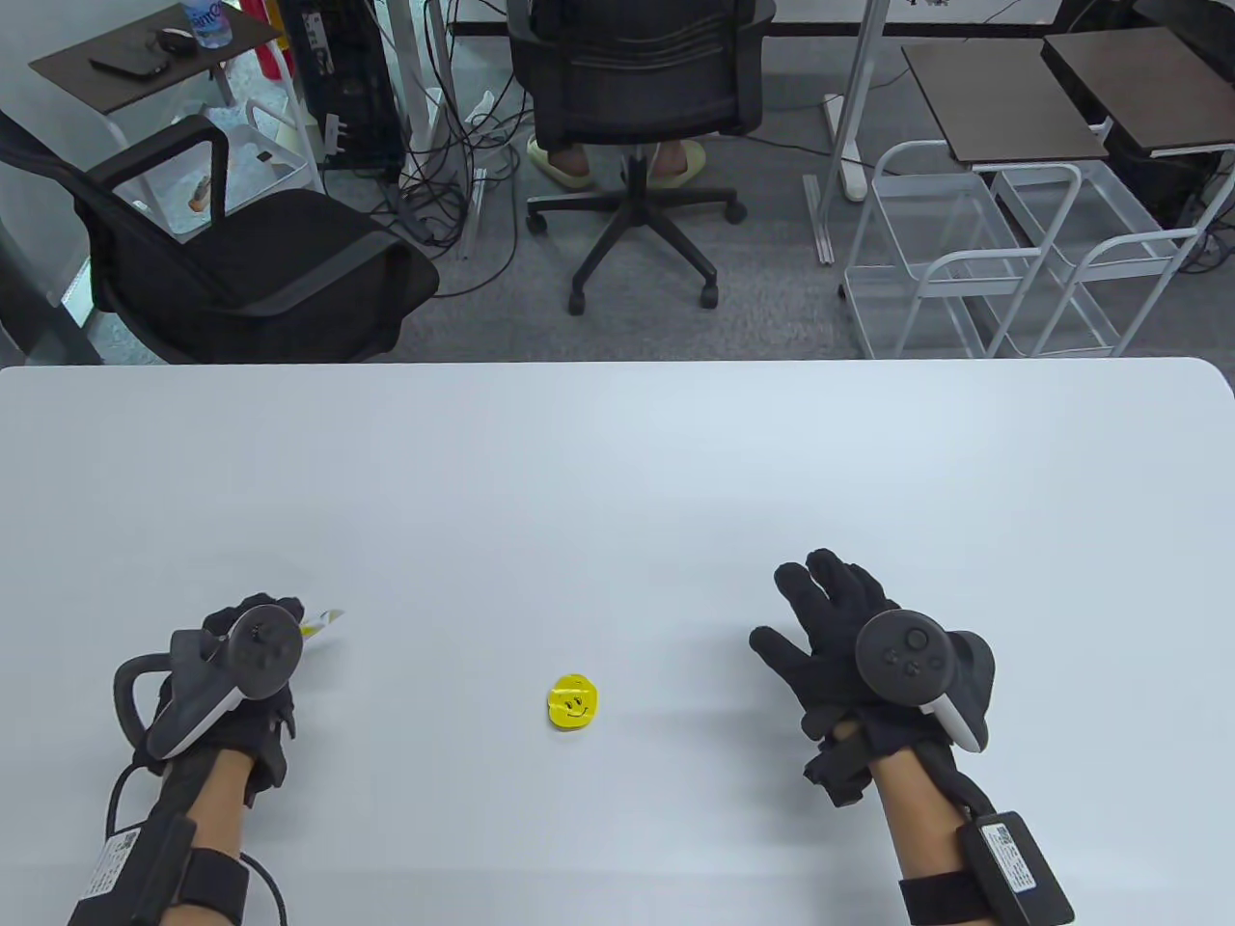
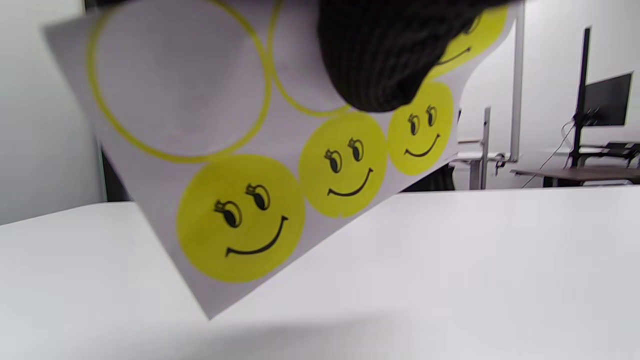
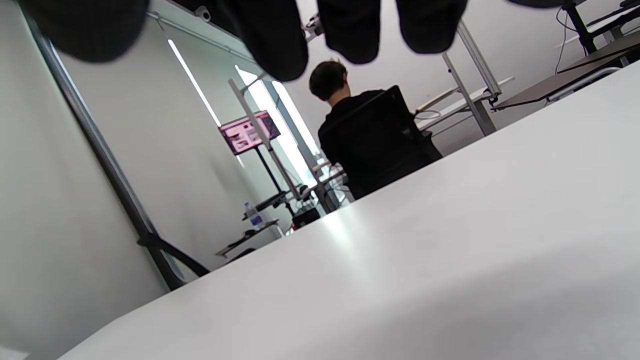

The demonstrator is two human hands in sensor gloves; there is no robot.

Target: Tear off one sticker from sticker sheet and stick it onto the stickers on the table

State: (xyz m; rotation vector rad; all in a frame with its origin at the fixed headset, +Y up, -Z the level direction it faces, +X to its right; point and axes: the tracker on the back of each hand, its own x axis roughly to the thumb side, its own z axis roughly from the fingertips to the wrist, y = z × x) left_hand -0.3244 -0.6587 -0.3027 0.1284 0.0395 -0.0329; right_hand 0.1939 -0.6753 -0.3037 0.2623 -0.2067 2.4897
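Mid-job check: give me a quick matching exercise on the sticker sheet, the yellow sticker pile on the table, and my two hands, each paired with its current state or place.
Things:
1. sticker sheet
2. yellow sticker pile
3. left hand
4. right hand

States:
A. fingers spread, holding nothing
B. lying on the white table between the hands
C. held off the table, with empty rings where stickers have been peeled
D. gripping the sheet at its upper part

Pairs: 1-C, 2-B, 3-D, 4-A

stickers (image 1: 572,701) on table (image 1: 617,463), between hands
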